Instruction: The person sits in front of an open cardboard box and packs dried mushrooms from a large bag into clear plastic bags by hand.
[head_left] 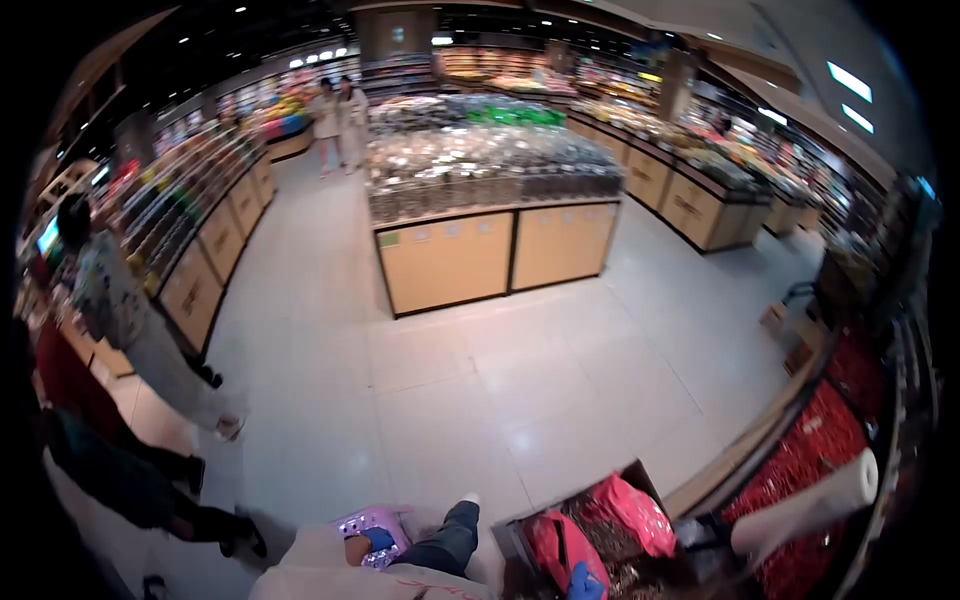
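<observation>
My left hand (378,540), in a blue glove, is at the lower middle against a purple plastic basket (365,522) with holes in its side. The fingers look curled on the basket, though they are small and partly hidden. My right hand (585,583), also blue-gloved, shows at the bottom edge, touching a pink plastic bag (555,540). Its fingers are mostly cut off by the frame. That bag lies in a dark open box (520,545) holding brown loose goods, with a second pink bag (640,515) beside it.
A display island (445,265) of packed goods stands ahead on the pale tiled floor (480,390). Shelving bins (195,290) and several people (110,280) are on the left. At right are red goods (820,440) and a white plastic roll (810,500).
</observation>
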